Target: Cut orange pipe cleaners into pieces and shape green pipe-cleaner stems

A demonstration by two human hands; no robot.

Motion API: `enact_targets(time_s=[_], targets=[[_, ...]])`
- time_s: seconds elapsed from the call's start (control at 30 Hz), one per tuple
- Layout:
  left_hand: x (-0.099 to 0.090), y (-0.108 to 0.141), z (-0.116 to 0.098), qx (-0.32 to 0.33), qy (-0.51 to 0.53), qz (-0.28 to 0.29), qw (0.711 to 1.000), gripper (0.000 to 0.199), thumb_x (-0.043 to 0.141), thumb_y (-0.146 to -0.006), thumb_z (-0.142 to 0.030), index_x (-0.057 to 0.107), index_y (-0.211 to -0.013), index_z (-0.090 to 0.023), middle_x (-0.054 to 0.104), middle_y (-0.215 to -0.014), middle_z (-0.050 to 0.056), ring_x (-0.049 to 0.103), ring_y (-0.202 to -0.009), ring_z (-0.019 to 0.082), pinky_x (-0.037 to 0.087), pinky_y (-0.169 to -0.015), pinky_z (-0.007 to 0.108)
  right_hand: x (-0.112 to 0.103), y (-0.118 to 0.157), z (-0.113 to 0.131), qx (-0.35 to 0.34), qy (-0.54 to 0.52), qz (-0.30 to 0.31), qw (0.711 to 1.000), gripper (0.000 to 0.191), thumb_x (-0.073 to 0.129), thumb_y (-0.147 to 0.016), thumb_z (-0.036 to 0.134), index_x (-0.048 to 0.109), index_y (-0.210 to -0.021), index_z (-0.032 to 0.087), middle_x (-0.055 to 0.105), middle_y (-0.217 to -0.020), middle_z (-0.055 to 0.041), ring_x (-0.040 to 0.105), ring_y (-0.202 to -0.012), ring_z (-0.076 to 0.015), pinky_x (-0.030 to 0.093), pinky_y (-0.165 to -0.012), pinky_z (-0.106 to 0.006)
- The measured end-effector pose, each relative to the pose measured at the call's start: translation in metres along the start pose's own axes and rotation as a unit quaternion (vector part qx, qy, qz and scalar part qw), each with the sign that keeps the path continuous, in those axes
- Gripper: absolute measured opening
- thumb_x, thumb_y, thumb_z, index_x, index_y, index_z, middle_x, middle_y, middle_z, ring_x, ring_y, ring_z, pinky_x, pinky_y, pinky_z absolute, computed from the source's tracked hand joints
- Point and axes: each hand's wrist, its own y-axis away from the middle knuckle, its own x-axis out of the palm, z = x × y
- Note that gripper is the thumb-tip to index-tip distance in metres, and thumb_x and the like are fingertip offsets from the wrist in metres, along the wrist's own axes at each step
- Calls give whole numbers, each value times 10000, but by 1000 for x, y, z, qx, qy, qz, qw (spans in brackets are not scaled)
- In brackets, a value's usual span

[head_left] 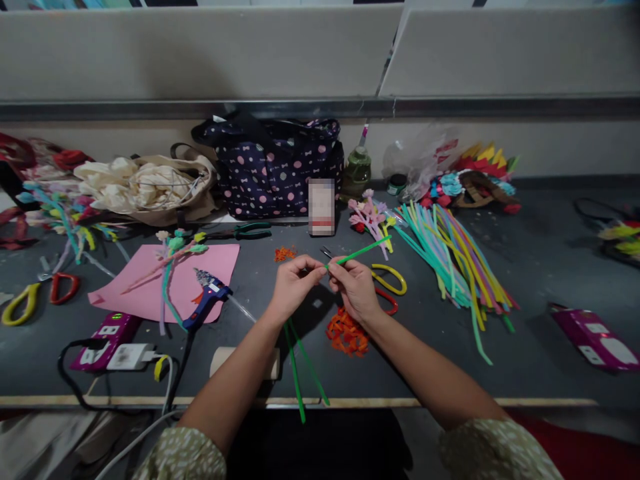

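Both hands meet over the middle of the dark table. My left hand (296, 283) is closed, its thumb and fingertips pinching a bright green pipe cleaner. My right hand (354, 285) pinches the same green pipe cleaner (367, 249) right beside it, and one length sticks out to the upper right. Two more green lengths (296, 377) hang below my left hand toward the table's front edge. Under my right wrist lies a pile of orange pieces (347, 331). Scissors with yellow and red handles (390, 280) lie just right of my right hand, partly hidden.
Many coloured pipe cleaners (457, 257) lie at the right. At the left are a blue glue gun (207, 300) on pink paper (135, 267), a purple power strip (107, 340) and cables. A dotted bag (275, 170) and a phone (321, 207) stand behind.
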Motion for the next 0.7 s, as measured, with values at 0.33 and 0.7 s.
enact_targets(time_s=[0.33,0.7], targets=[[1,-2,-4,-18,42,-29,999,201,743,-718,-334,680,-747,-145,618,-671,-5,531,-563,88,458,-546,205,-4,1,-8,-77,74,22,994,166,742,-741,336,667,-793,197,533,-571,58,459,-457,-72,379,-425,-200],[-1,-5,-6,-92,148,31,984,250,802,-652,-334,692,-749,-131,629,-671,3,546,-545,86,484,-537,217,-7,9,-1,-198,244,9,949,146,671,-818,335,658,-765,200,586,-708,8,503,-567,-101,396,-505,-230]])
